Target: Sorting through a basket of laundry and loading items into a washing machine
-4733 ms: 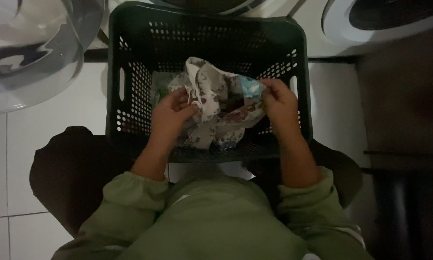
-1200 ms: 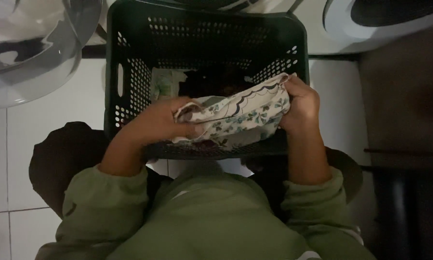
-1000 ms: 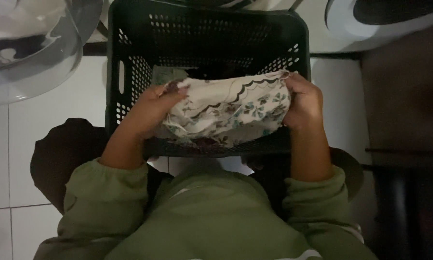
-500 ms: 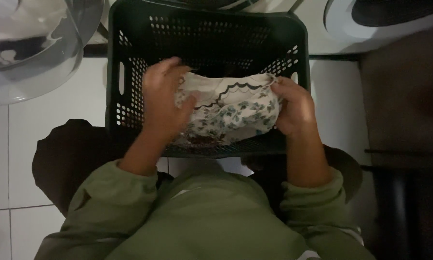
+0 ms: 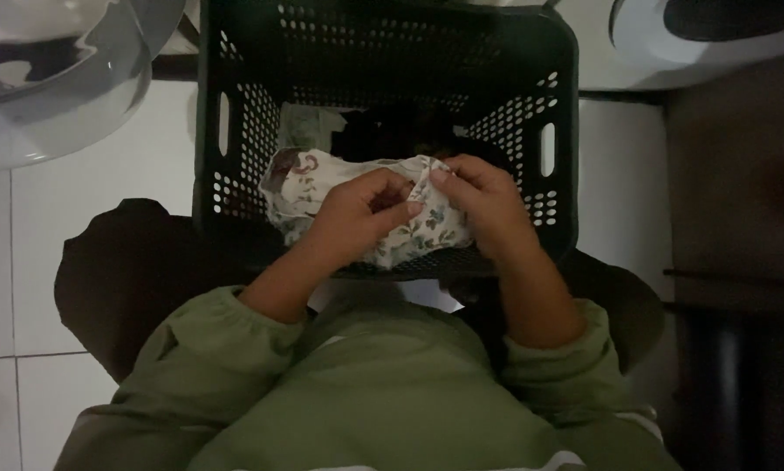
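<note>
Head view: the left hand (image 5: pixel 357 214) and the right hand (image 5: pixel 483 205) are seen with fingertips nearly touching, both pinching the upper edge of a floral-printed cloth (image 5: pixel 322 187) that is held bunched over the near rim of the dark green laundry basket (image 5: pixel 383 52). The fold is judged best made if the pinched edge is kept taut and level. The cloth's long axis is laid left to right, across the basket, above the white tiled floor (image 5: pixel 78 201)
</note>
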